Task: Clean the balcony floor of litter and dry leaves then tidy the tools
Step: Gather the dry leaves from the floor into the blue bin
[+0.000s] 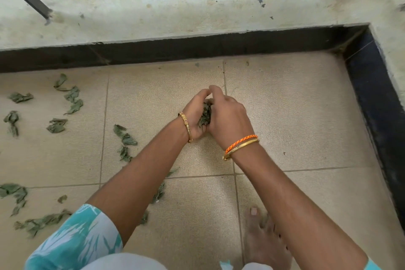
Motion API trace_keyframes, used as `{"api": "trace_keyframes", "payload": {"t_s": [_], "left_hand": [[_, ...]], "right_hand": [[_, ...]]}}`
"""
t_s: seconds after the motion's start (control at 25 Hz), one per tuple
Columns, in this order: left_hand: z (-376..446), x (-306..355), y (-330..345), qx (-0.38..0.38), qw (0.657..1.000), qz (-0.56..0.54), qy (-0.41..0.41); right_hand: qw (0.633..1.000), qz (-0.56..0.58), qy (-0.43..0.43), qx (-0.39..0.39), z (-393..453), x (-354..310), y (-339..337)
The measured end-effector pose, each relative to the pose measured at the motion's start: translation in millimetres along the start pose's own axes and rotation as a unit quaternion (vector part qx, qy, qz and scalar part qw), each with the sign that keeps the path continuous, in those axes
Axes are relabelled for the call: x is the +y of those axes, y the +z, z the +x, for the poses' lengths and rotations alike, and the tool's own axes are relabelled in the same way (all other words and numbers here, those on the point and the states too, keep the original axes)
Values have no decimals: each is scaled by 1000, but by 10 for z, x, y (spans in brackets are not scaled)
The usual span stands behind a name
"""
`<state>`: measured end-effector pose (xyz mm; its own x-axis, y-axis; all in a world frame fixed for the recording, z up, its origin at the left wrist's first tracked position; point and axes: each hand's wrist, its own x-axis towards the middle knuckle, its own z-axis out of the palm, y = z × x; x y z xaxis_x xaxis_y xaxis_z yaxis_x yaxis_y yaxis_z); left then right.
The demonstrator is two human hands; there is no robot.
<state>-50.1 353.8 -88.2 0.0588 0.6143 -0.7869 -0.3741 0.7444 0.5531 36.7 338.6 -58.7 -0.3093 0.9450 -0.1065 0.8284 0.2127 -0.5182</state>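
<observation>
Both hands brought together low over the tiled floor [295,116], near the middle of the balcony. Left hand [195,114] cupped, palm turned inward, fingers curled around a clump of dry leaves [205,115]. Right hand [228,120] closed against the same clump from the other side, fingertips touching those of the left above it. So, one bundle of leaves pressed between two palms, only a dark strip of it showing in the gap.

Many more scattered leaves [72,98] lying on the tiles to the left, well apart from the hands, some near the left forearm and some near the bottom left corner. Right part of the floor, toward the dark skirting [377,98], already almost bare. No broom, dustpan or bin visible here.

Probable risks from this point:
- Dry leaves brittle, so too hard a squeeze likely to crumble them into small bits, harder to collect later.
- Gap open at the bottom of the cupped palms, so pieces likely to slip out during lifting or carrying.
- Open railing above the parapet [197,2], so a gust of wind able to scatter the loose leaves again.
- Bare foot [263,239] just beside the work area, possible to step on leaves and crush them.
</observation>
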Motion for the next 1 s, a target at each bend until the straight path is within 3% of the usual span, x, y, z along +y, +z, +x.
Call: {"api": "trace_keyframes", "payload": {"t_s": [0.12, 0.2, 0.32, 0.4, 0.44, 0.52, 0.6, 0.68, 0.88, 1.0], "left_hand": [[36, 7, -65, 45, 999, 16, -7], [43, 37, -178, 58, 998, -2, -10], [2, 83, -375, 67, 996, -52, -11], [-36, 38, -464, 73, 994, -78, -13], [-52, -9, -493, 73, 994, -85, -12], [-74, -131, -545, 72, 991, -108, -10], [-87, -226, -585, 68, 989, -129, -7], [-121, -249, -619, 64, 988, -138, 7], [-221, -147, -735, 48, 976, -199, 67], [-292, -154, -844, 21, 974, -207, 90]], "right_hand": [[981, 153, 26, 116, 2, 163, 40], [958, 244, 75, 132, 93, 418, -16], [991, 129, 35, -30, 143, 669, 26], [985, 70, -47, -151, 6, 661, 225], [981, 44, -98, -160, -100, 646, 349], [981, 3, -168, -94, -321, 673, 581], [984, 4, -177, 4, -435, 736, 641], [983, 34, -175, 49, -404, 742, 586], [969, 217, -90, 71, -108, 431, 428], [932, 360, -35, -17, -2, 86, 358]]}}
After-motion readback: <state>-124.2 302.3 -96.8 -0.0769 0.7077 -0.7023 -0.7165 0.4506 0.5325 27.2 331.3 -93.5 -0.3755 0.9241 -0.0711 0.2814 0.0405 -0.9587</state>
